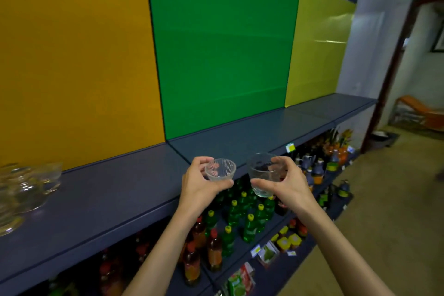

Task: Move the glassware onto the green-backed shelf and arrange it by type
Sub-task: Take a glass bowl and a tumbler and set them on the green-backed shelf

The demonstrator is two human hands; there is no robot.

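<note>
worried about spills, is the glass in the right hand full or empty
Empty: the glass in the right hand looks clear throughout, no liquid line visible.

Both bare forearms rise from the lower edge and converge toward the centre, wrists roughly level. Left hand (199, 181): fingers curled behind a small ribbed glass bowl (220, 170), thumb lying along its near underside; grip closed on the bowl. Right hand (287, 184): fingers wrapped over the far side of a clear tumbler (263, 175), thumb pressed across its near wall; the tumbler is tilted. The 2 hands are near each other, apart.
</note>
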